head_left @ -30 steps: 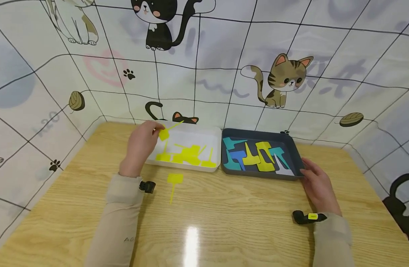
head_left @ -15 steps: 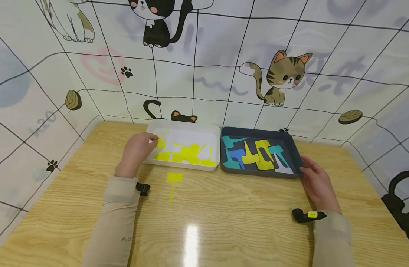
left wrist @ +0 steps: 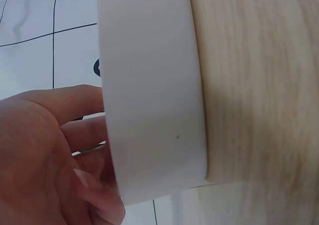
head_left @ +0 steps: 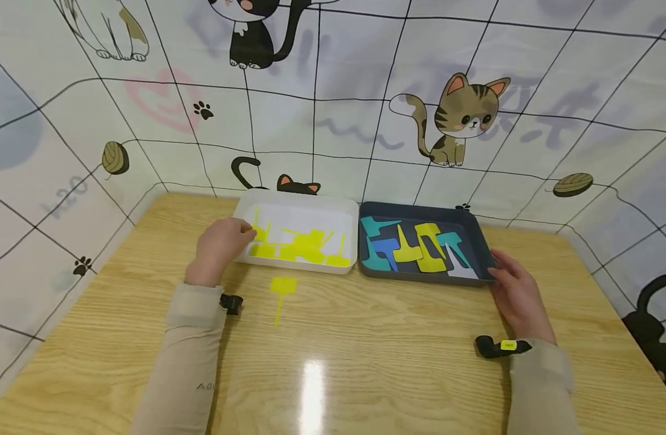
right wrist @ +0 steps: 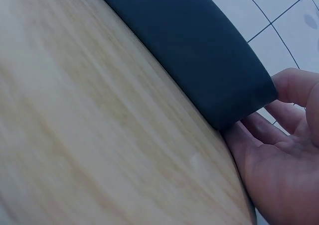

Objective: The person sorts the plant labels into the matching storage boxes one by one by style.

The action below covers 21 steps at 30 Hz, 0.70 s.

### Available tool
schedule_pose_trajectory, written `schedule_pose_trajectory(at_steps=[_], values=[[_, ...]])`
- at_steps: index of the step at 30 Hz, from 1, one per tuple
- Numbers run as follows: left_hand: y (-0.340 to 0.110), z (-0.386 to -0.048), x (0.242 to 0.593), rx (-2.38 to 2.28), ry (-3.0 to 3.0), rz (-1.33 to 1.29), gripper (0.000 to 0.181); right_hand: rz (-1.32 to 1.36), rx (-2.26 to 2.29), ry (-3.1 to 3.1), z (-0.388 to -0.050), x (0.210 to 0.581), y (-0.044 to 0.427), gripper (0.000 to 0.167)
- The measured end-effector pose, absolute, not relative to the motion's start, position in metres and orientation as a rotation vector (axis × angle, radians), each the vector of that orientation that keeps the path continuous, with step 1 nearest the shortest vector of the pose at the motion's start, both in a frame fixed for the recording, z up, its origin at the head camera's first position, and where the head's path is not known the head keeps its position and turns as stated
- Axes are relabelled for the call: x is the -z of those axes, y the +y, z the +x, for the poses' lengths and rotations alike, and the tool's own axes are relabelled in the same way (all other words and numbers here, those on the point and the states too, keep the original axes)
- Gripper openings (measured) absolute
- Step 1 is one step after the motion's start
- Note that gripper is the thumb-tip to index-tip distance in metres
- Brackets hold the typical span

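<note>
In the head view my left hand (head_left: pixel 219 251) reaches over the left rim of a white tray (head_left: pixel 311 205). Its fingertips pinch the head of a yellow T-shaped plant label (head_left: pixel 259 234), whose stem points to the back. From the left wrist, the tray's wall hides the fingertips and the label. More yellow plant labels (head_left: pixel 308 244) overlap along the tray's front. My right hand (head_left: pixel 520 302) holds the front right corner of a dark grey tray (head_left: pixel 420 278). Inside are several T-shaped labels: teal (head_left: pixel 373 226), blue (head_left: pixel 387 248), yellow (head_left: pixel 431 263) and white (head_left: pixel 458 269).
One yellow plant label (head_left: pixel 282 287) lies on the wooden table (head_left: pixel 376 350) in front of the white tray, stem toward me. The trays stand side by side near the back wall (head_left: pixel 344 133), covered with a cat-print cloth.
My left hand has lowered the yellow label into the white tray's left side. Its stem has swung from slanting right to pointing backward. The right hand has stayed at the dark tray's corner.
</note>
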<state>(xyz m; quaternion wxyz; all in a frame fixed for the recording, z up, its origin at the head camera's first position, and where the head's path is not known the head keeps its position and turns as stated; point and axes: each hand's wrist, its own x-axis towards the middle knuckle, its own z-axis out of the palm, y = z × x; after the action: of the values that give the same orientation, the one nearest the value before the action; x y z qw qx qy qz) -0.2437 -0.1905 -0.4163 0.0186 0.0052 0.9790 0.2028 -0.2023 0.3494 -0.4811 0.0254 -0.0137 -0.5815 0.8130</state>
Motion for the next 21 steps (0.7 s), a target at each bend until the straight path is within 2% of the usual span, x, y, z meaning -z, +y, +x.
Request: schedule_pose_trajectory(at_steps=[11,21], values=[[-0.192,-0.243,0.4,-0.585,2.982,0.022,0.026,-0.159,-2.46,-1.902,-0.203,0.47,0.348,0.057],[-0.19,-0.246,0.389,-0.509,2.894,-0.071,0.036,-0.201,-2.497,-1.93,-0.213,0.458,0.35,0.058]])
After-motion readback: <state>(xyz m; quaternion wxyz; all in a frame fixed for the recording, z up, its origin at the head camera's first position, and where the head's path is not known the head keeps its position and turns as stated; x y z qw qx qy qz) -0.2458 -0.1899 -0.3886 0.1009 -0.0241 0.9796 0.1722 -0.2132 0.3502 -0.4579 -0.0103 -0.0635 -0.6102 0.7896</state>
